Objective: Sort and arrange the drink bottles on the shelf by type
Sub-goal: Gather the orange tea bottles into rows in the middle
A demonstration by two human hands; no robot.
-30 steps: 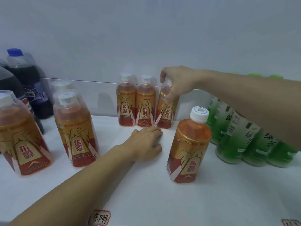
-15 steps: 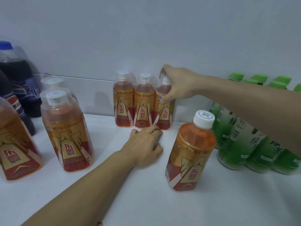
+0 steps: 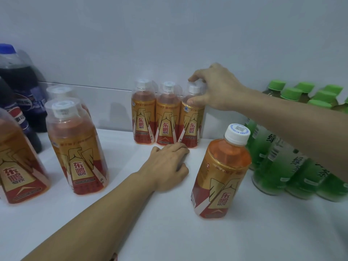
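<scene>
Three orange energy-drink bottles stand in a row against the back wall of the white shelf (image 3: pixel 244 242). My right hand (image 3: pixel 214 89) grips the neck of the rightmost bottle of the row (image 3: pixel 191 121), beside the middle one (image 3: pixel 166 117) and the left one (image 3: pixel 143 115). My left hand (image 3: pixel 167 166) rests flat on the shelf in front of the row, holding nothing. Another orange bottle (image 3: pixel 220 174) stands alone nearer to me, right of my left hand. More orange bottles (image 3: pixel 75 147) stand at the left.
Several green tea bottles (image 3: pixel 282 166) with green caps crowd the right side under my right forearm. Dark cola bottles (image 3: pixel 22 91) with blue caps stand at the far left. A large orange bottle (image 3: pixel 17 166) sits at the left edge.
My right hand has slid a little higher and to the right on the rightmost bottle's neck, uncovering its cap. The view has tilted slightly. My left hand stays put.
</scene>
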